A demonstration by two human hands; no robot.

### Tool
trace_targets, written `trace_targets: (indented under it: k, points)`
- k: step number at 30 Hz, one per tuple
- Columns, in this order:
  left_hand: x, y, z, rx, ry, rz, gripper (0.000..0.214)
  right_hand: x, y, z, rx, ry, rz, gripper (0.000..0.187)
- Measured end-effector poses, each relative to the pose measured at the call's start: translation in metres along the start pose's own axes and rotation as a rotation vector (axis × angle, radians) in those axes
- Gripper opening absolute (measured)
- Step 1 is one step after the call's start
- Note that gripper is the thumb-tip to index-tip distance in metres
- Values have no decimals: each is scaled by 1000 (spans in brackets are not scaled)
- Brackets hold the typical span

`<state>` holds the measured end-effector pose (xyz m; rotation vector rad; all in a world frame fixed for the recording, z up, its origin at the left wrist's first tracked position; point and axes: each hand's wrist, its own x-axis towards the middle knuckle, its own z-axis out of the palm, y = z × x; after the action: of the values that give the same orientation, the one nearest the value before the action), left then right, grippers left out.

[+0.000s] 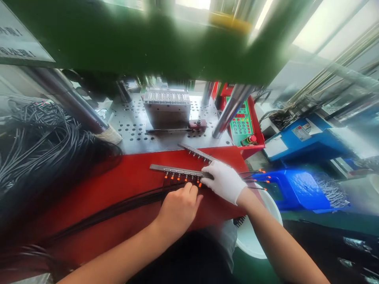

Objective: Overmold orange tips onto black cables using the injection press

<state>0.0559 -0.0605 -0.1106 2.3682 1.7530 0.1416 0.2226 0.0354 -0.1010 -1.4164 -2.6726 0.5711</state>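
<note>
My right hand (223,181), in a white glove, grips the right end of a narrow metal bar (174,169). A row of small metal pins with orange cable ends lines the bar's near edge. My bare left hand (180,205) is closed just below the bar, fingertips at the row; what they pinch is hidden. Black cables (124,205) run from the lower left up to this bar, partly behind my left hand. A second metal bar (197,152) with pins lies slanted behind the first and goes under my right hand.
Beyond the red tabletop (133,173), a metal block mould (167,108) stands on a perforated plate (133,136) between steel columns. A red control box (242,122) is at right. A cable heap (53,138) lies left. A white bucket (260,236) and blue bin (299,189) stand lower right.
</note>
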Motion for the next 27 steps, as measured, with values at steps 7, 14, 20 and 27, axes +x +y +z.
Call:
trace_targets:
  k: [7, 14, 20, 27]
  points:
    - [-8, -5, 7, -73, 126, -79, 19, -2, -17, -4, -119, -26, 21, 24]
    - [-37, -15, -9, -238, 353, -145, 10, -1, -33, 2, 37, -120, -53, 15]
    - [-47, -19, -16, -155, 308, -186, 17, 1, -42, -5, 78, -161, -80, 20]
    - [-43, -23, -15, -76, 265, -217, 22, -1, -47, -16, 44, -225, -70, 22]
